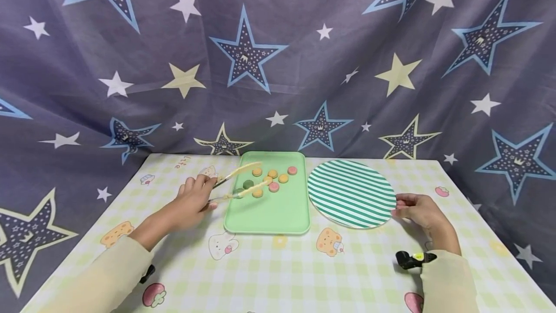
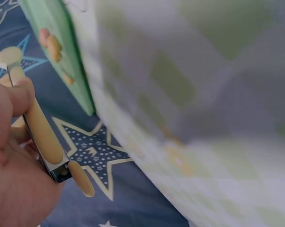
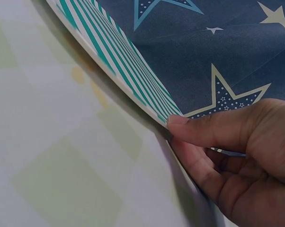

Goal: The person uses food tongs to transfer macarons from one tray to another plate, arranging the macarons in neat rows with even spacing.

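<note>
Cream sleeves (image 1: 449, 279) at bottom! Gripping spread tongs (image 1: 245, 167) in left hand (image 1: 191, 202) over macarons (image 1: 272, 174) on green tray (image 1: 269, 216), centre; pinching striped plate (image 1: 352, 194), centre-right, with right hand (image 1: 419, 210). Probably lining up a pick; calls next for gentle squeezing.

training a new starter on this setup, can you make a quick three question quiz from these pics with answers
1. Which hand holds the tongs?
2. How many pink macarons lie on the green tray?
3. True or false: the right hand pinches the striped plate by its edge.

Key: 1. The left hand. 2. Two. 3. True; its fingers grip the edge nearest that hand.
</note>
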{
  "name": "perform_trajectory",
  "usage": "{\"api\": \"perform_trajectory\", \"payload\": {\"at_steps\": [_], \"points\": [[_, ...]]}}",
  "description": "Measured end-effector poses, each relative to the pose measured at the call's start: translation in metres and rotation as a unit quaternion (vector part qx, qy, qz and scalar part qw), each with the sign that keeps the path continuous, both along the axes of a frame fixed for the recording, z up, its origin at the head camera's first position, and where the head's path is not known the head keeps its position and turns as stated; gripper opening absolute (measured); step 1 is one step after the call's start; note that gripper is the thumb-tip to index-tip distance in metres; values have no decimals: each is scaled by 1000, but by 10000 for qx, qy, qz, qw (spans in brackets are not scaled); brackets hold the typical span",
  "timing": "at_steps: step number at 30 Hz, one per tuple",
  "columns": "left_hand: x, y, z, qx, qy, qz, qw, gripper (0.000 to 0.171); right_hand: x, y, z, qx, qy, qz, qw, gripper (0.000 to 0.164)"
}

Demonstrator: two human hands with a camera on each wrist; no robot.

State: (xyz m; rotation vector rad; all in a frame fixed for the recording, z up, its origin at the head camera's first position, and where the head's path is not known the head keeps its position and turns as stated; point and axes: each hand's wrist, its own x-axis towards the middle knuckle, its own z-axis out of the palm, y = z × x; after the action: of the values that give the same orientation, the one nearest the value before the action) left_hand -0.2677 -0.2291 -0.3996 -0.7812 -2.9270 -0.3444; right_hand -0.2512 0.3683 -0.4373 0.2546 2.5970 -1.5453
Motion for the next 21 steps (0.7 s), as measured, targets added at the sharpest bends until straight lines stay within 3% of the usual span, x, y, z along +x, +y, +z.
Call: {"api": "perform_trajectory", "payload": {"at_steps": [4, 11, 21], "points": [[6, -10, -6, -132, -91, -226, 9996, 60, 0, -1, -1, 1, 10, -39, 10000, 62], [13, -19, -14, -206, -211, -323, 9990, 58, 2, -2, 0, -114, -38, 55, 9999, 61], [11, -20, -17, -276, -98, -393, 9988, 56, 2, -1, 1, -107, -30, 22, 9999, 60]]}}
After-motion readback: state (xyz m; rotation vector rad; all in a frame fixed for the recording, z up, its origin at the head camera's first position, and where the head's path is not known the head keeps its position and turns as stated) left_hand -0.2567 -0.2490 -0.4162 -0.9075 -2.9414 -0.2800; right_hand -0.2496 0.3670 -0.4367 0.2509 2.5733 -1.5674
